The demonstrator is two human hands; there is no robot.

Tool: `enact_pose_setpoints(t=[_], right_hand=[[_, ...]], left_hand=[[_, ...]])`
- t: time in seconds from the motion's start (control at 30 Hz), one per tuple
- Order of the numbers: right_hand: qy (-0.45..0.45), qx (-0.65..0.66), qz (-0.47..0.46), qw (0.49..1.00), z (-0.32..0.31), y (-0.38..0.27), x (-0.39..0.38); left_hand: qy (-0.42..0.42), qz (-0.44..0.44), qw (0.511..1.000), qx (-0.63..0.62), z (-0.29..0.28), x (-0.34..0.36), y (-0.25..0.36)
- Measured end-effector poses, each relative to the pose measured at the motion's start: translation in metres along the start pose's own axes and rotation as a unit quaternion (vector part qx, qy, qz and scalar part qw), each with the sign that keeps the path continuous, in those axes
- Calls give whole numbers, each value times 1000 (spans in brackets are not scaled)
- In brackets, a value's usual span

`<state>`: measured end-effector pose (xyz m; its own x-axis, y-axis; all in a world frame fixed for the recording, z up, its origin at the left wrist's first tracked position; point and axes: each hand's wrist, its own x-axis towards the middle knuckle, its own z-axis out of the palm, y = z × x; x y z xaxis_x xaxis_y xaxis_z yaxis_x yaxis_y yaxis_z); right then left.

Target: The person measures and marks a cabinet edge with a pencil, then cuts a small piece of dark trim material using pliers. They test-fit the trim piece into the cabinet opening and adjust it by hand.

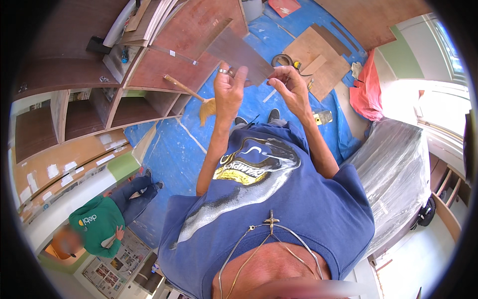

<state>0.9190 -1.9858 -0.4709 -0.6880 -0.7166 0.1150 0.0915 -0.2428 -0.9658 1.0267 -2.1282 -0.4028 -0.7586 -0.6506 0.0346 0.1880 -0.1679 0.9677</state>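
Observation:
In front of me, above the floor, is a thin dark brown wood panel (242, 54) with a smooth face. My left hand (230, 90), a ring on one finger, grips its near left edge, thumb on one side and fingers partly hidden. My right hand (290, 90) pinches the near right corner between thumb and fingers. Beyond the right hand a plywood sheet (331, 74) lies on the floor. A roll of dark tape (282, 60), a yellow tape measure (297, 65) and a small wood offcut (313, 65) lie on or beside that sheet.
Blue tarpaulin (174, 169) covers the floor. A straw hand broom (207, 107) leans by the wooden shelf unit (84, 112) on the left. Plastic-wrapped furniture (393, 169) stands at the right, near a red sheet (366, 92). A person in a green top (99, 224) is at the lower left.

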Motion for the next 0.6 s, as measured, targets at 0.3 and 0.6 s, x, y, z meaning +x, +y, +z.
enact_pose_setpoints(t=[0.3,0.6], right_hand=[[-37,56,78,995,4,-4,7],[-86,-9,73,994,9,0,7]], left_hand=[[30,-31,999,8,-6,-7,-15],[47,-86,995,-2,-20,-27,-27]])
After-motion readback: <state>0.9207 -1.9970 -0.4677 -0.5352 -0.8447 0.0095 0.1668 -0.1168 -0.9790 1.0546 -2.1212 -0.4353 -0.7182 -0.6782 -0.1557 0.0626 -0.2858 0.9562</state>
